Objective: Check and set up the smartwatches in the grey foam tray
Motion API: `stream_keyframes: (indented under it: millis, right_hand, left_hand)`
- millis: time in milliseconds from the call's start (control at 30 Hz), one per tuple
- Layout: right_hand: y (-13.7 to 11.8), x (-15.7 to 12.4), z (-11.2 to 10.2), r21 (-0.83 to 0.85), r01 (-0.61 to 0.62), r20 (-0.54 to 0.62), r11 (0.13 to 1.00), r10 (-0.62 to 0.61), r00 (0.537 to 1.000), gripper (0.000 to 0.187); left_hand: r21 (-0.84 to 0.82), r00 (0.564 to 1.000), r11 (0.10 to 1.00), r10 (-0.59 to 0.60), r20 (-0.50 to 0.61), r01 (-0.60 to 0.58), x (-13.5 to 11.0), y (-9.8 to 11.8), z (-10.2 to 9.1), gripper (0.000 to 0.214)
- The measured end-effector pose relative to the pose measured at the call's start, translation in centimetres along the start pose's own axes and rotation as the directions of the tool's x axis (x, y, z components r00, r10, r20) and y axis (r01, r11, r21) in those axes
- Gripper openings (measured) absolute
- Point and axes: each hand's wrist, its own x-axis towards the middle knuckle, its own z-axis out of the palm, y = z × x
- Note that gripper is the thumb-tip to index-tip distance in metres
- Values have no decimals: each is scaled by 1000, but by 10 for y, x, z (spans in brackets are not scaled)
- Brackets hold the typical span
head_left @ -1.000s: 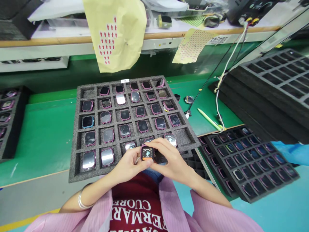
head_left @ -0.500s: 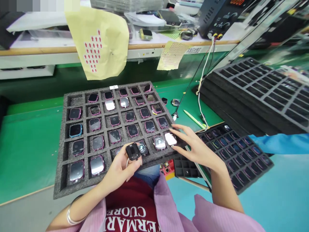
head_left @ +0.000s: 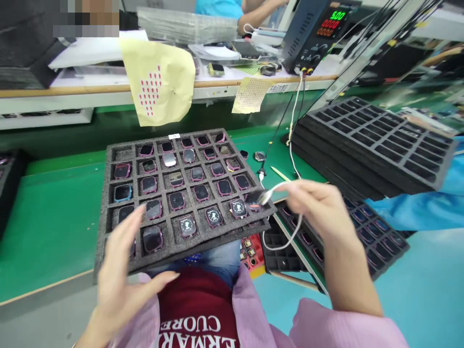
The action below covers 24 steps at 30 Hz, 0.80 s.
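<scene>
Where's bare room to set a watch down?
Widest free patch: the green bench left of the watch tray, up to the black tray at the picture's left edge. The watch tray's far-left pocket is also vacant. Crowded right of the tray: right hand holding white cable, pen, tray stack.

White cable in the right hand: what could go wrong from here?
Snagging: the white cable loops down past the near right corner of the foam tray, so it might catch there and tug the tray.
Scratching: its metal plug, held by the right hand, is right by the corner smartwatch; a slip could mark it.
Knocking: the left hand is spread by the near left compartments and might brush the watches there.
</scene>
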Motion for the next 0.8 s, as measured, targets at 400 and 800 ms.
stream_keyframes:
  millis: [400, 800]
  right_hand:
    - [116, -13, 4, -318, 128, 12, 939, -131, 991, 68]
    - [170, -14, 41, -478, 77, -328, 875, -259, 909, 54]
  left_hand:
    - [423, 995, 906, -71, 69, 35, -85, -93, -24, 46]
    - [214, 957, 962, -110, -267, 170, -76, -118, 6, 32]
